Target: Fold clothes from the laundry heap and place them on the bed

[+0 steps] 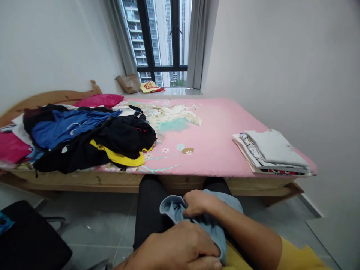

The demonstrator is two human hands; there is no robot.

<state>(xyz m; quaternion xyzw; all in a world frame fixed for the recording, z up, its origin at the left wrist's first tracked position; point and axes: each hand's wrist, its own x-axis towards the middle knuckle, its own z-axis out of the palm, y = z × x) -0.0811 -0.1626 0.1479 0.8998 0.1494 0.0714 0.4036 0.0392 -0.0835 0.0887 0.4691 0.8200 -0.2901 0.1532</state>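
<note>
Right, both hands are curled into the light-blue denim garment across the dark-trousered lap, the right hand bunching cloth, the left hand gripping nearer the waist (fingertips partly hidden). Beyond, the pink bed bears a messy clothes pile leftward and a folded stack rightward.

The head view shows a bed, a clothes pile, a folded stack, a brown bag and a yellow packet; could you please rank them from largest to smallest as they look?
1. Bed
2. Clothes pile
3. Folded stack
Brown bag and yellow packet: both smaller, too alike to rank.
</note>
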